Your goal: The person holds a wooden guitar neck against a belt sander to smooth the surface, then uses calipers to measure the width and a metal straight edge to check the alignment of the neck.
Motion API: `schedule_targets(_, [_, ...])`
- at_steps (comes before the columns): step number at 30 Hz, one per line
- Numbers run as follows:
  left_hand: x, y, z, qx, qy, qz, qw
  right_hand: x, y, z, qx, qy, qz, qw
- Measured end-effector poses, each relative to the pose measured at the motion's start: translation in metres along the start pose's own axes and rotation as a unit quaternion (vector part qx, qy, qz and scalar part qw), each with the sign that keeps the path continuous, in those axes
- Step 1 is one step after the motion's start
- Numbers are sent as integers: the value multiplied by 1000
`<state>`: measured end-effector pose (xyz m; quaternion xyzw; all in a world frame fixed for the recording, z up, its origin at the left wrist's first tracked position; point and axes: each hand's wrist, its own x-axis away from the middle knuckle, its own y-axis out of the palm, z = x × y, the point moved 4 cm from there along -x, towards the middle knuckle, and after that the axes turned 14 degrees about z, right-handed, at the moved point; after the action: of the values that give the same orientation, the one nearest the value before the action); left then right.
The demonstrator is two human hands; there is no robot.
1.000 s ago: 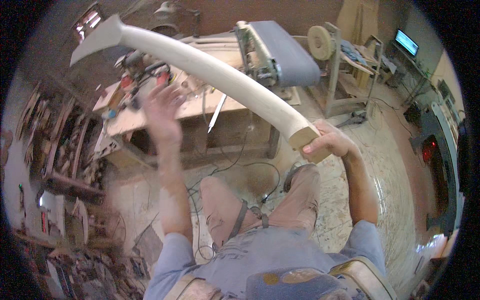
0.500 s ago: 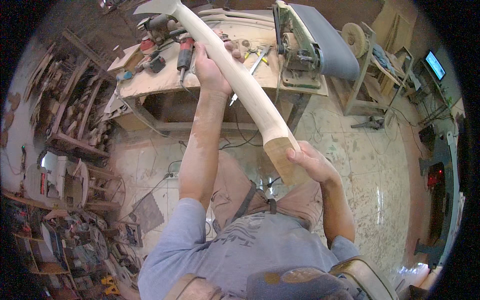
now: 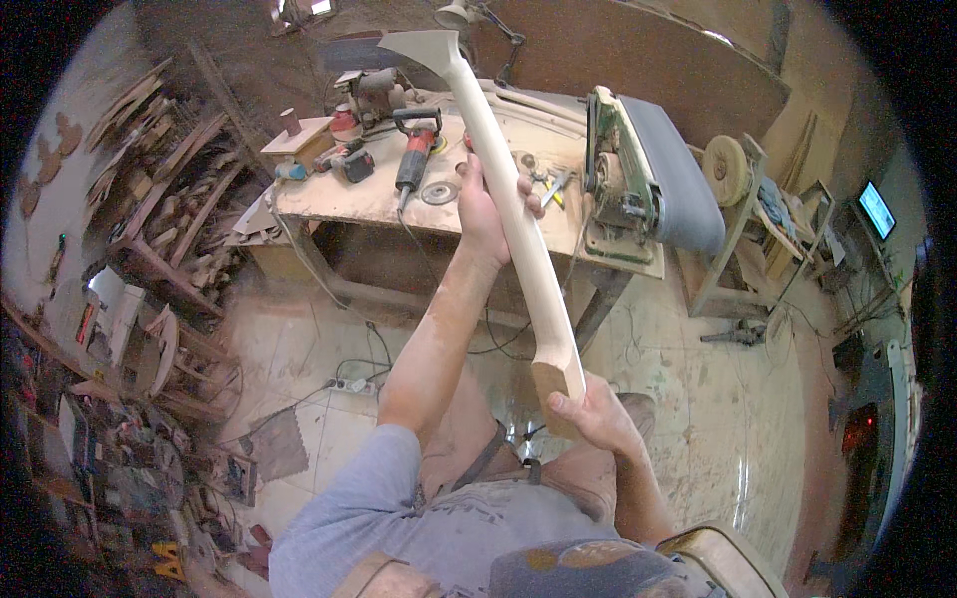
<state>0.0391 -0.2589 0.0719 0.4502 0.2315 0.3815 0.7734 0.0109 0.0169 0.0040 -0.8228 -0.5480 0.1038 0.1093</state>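
Note:
A long, pale, carved wooden piece (image 3: pixel 530 264) slants from the far side of the workbench down toward my body. Its far end flares into a curved, pointed tip; its near end is a thicker squared block. My left hand (image 3: pixel 485 214) is wrapped round the shaft from below, thumb on the near side and fingertips showing past the far side. At the squared end, my right hand (image 3: pixel 601 417) grips the block's right edge with the thumb on top; its other fingers are mostly hidden.
Beyond my hands, the workbench (image 3: pixel 344 199) carries a red angle grinder (image 3: pixel 417 149), a cordless drill (image 3: pixel 351 161) and a belt sander (image 3: pixel 663 169). A buffing wheel (image 3: pixel 731 169) stands to the right. Wood scraps fill the rack (image 3: pixel 169 224) at left. A power strip (image 3: pixel 354 386) and cables lie on the floor.
The wooden piece has swung steeper in the picture and sits lower and further right, its flared tip now wholly visible. Both hands keep their grip. The view has tilted up, showing more behind the bench.

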Motion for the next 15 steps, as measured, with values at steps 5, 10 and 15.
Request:
schedule_targets(5, [4,9,2,10,7,-10,1000,0,5,8,47,-1,18,999])
schedule_targets(10, [15,17,-4,-40,10,3,999,4,8,7,83,-8,41,996])
schedule_targets(15, [14,15,-16,-76,-11,46,996,5,4,5,149,30,53,987])
